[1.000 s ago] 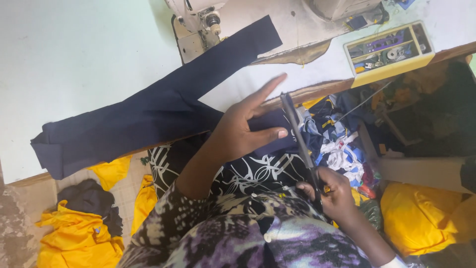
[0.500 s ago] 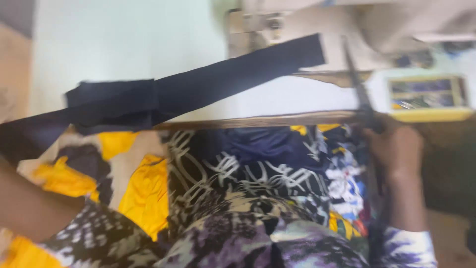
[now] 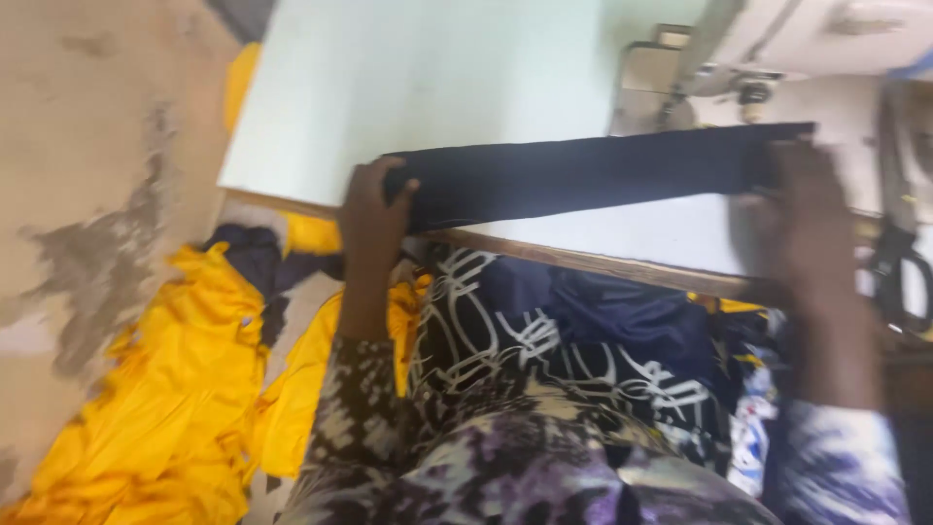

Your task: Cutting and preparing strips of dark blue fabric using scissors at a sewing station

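A long dark navy strip of folded fabric (image 3: 583,175) lies stretched across the white sewing table (image 3: 408,87). My left hand (image 3: 374,209) grips its left end near the table's front edge. My right hand (image 3: 802,199), blurred by motion, holds the strip's right end close to the sewing machine (image 3: 768,49). Black scissors (image 3: 899,262) lie on the table just right of my right hand, not held.
Yellow fabric (image 3: 185,389) is piled on the floor at the lower left, beside a dark garment. Patterned black-and-white cloth covers my lap. The table's wooden front edge (image 3: 583,261) runs across the middle. Stained concrete floor lies at the left.
The scissors left my right hand and now lie on the table. Both hands moved to the ends of the navy strip, which is now pulled straight. The view swung left.
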